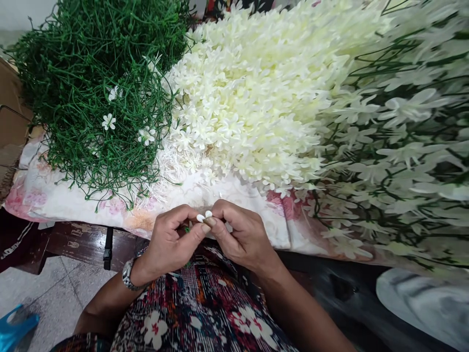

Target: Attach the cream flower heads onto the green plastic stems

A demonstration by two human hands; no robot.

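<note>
My left hand (170, 239) and my right hand (240, 234) meet at the table's near edge, both pinched round a small white plastic flower (204, 215). A bit of green stem (187, 229) shows under the left fingers. A wristwatch (128, 275) sits on my left wrist. Behind the hands lies a big heap of loose cream-white flowers (256, 93). At the back left is a pile of bare green plastic stems (95, 83) with a few flowers stuck on.
A floral cloth (54, 195) covers the dark wooden table (80, 242). Finished flowered stems (403, 146) are heaped on the right. A cardboard box (9, 112) stands at far left. A blue bag (14, 327) lies on the tiled floor.
</note>
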